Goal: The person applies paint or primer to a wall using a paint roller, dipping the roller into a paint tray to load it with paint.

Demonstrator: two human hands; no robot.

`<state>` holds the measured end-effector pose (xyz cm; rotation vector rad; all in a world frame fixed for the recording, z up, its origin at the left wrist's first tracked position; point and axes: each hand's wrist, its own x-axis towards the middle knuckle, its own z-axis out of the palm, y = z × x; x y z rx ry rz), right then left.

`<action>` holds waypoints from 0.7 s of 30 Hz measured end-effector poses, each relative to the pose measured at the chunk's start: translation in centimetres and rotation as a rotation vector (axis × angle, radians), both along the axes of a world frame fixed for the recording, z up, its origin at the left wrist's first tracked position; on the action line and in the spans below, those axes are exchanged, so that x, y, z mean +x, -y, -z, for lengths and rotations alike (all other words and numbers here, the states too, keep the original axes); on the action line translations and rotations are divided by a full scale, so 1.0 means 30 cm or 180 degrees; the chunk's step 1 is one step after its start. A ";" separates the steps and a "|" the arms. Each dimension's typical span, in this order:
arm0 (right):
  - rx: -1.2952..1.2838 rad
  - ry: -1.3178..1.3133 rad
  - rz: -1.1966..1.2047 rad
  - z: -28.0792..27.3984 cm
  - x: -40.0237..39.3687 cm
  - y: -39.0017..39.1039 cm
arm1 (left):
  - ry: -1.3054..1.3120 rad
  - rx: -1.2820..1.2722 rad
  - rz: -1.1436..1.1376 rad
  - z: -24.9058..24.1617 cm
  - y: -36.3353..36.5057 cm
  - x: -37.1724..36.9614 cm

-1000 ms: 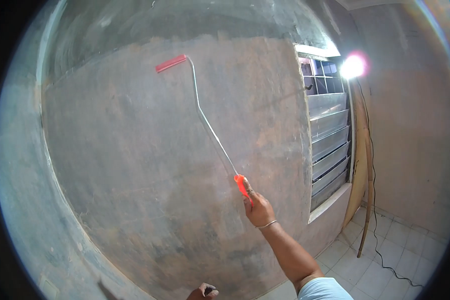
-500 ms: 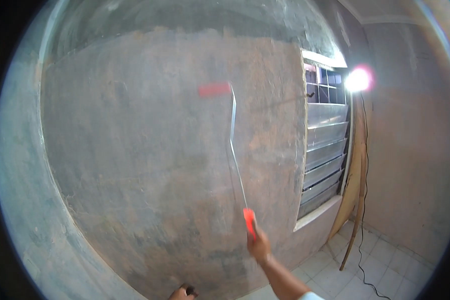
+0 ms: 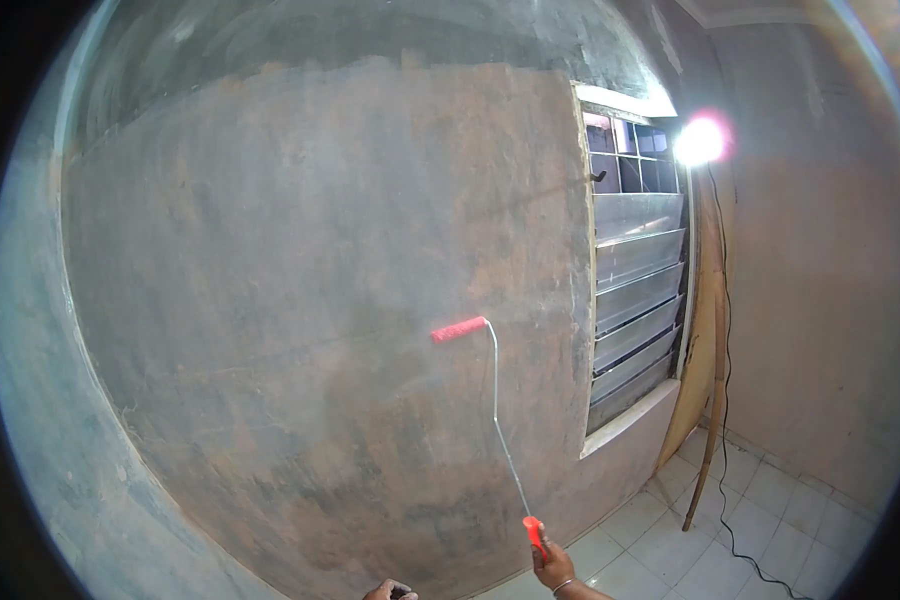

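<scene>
My right hand (image 3: 553, 570) is closed round the orange-red handle of a paint roller (image 3: 496, 385), low in the view. The roller's long, bent metal rod runs up from the handle to a red sleeve (image 3: 459, 329), which lies against the grey, patchy wall (image 3: 270, 270) left of the window. At the bottom edge, my left hand (image 3: 389, 590) shows only in part. Its fingers are curled, with a dark spot between them; what they hold, if anything, I cannot make out.
A louvred window (image 3: 638, 265) with a grille above is set in the wall on the right. Beside it a bright lamp (image 3: 702, 141) shines, its black cable (image 3: 727, 400) trailing down to the tiled floor (image 3: 675, 525). A wooden pole (image 3: 710, 450) leans near the corner.
The roller has come down the wall, its sleeve from near the top to mid-height. My right hand has dropped and shifted right with it. The view has turned slightly to the right.
</scene>
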<state>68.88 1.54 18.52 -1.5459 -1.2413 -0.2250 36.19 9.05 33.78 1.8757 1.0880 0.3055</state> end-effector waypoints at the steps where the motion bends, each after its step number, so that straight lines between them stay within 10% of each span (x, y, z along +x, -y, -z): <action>1: -0.0055 -0.0205 0.0010 -0.038 -0.040 0.007 | 0.0074 0.0209 0.0234 0.067 -0.049 0.025; 3: 0.0242 -0.0053 -0.0129 -0.254 -0.003 -0.122 | 0.0131 0.0573 0.0673 0.166 -0.140 0.036; 7: 0.0708 -0.0040 0.0009 -0.860 0.095 -0.395 | 0.0307 0.3384 0.0865 -0.298 -0.198 0.410; 9: 0.0803 -0.0187 -0.0092 -1.081 0.095 -0.427 | 0.1403 0.2923 0.0575 -0.503 -0.231 0.612; 13: 0.0777 -0.0059 0.0093 -0.832 0.131 -0.440 | 0.2116 0.1904 -0.0013 -0.500 -0.347 0.852; 17: -0.0050 -0.0339 -0.0005 -0.254 0.068 -0.158 | 0.0678 0.1801 0.0442 -0.142 -0.282 0.899; 21: -0.0373 -0.0575 -0.0182 -0.237 0.056 -0.084 | 0.1330 0.1051 0.0645 -0.028 -0.256 0.974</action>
